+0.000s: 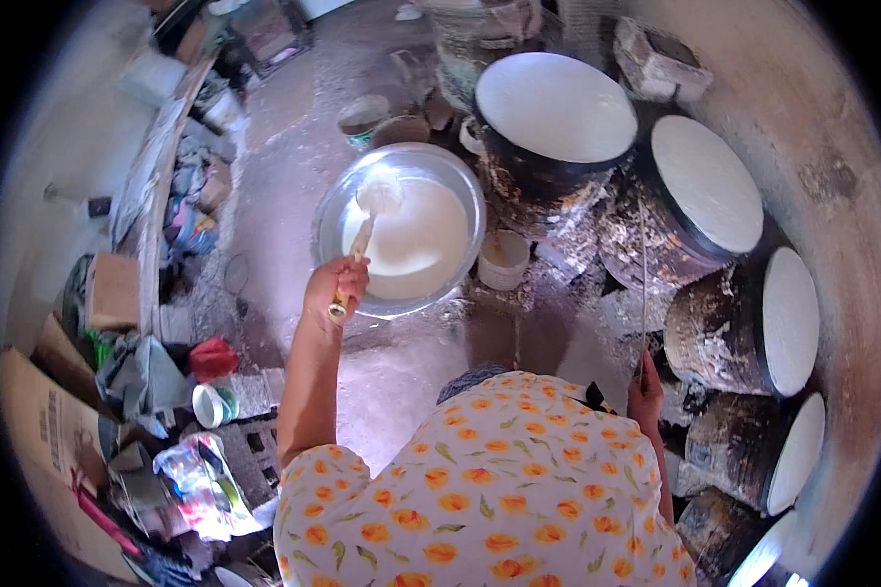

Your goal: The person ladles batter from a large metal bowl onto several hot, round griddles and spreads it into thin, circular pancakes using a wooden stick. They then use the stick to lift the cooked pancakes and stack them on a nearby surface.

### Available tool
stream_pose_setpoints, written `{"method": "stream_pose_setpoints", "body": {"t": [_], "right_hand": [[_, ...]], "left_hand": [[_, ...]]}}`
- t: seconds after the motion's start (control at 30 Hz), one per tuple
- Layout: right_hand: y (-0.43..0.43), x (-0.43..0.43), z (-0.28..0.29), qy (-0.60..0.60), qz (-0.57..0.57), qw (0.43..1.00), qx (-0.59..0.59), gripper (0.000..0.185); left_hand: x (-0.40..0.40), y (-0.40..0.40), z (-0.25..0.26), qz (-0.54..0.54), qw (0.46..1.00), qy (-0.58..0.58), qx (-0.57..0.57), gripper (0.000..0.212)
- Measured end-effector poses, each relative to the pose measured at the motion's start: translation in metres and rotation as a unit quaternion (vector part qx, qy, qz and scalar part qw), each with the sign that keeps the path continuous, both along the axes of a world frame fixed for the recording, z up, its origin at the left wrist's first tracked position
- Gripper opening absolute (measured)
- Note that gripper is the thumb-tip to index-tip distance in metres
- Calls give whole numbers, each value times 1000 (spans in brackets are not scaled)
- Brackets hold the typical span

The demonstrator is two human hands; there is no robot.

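Note:
My left hand (338, 286) grips the bamboo handle (362, 238) of a ladle. The round ladle bowl (379, 194) is over a wide metal basin (471, 183) of creamy white liquid (429, 242). Low at my right side, my right hand (644, 396) holds a long thin stick (643, 279) pointing away from me. Beyond the stick's far end, dark round pans with smooth white surfaces sit on soot-stained stoves; the nearest two are a large pan (556, 106) and a smaller one (707, 183).
A small whitish bucket (504, 260) stands between basin and stoves. More white-topped pans (791, 323) curve along the right wall. Buckets (363, 117) stand behind the basin. Cardboard (59, 433), a red cloth (213, 359), a white tub (209, 406) and a perforated block (253, 447) crowd the left.

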State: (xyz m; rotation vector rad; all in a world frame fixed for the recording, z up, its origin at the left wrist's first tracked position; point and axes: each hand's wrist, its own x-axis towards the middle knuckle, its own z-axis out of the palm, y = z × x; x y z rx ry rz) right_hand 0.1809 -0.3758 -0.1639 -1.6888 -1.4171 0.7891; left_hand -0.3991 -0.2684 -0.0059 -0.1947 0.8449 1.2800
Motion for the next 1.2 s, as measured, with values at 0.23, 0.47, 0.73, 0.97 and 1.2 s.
{"method": "stream_pose_setpoints", "body": {"t": [0.23, 0.47, 0.73, 0.97, 1.2], "right_hand": [[-38, 0, 20, -32, -109, 992, -53, 58], [-115, 14, 74, -137, -213, 967, 18, 64], [-255, 105, 118, -195, -424, 883, 60, 69], [-438, 216, 143, -269, -571, 774, -55, 74], [-577, 280, 166, -248, -729, 617, -164, 76]], "left_hand": [[110, 59, 25, -253, 952, 166, 40, 27], [291, 97, 74, -505, 840, 135, 147, 27], [577, -10, 105, -713, 644, 63, 270, 26], [807, -212, 124, -807, 496, -22, 319, 31], [984, -414, 129, -863, 314, -114, 379, 27]]}}
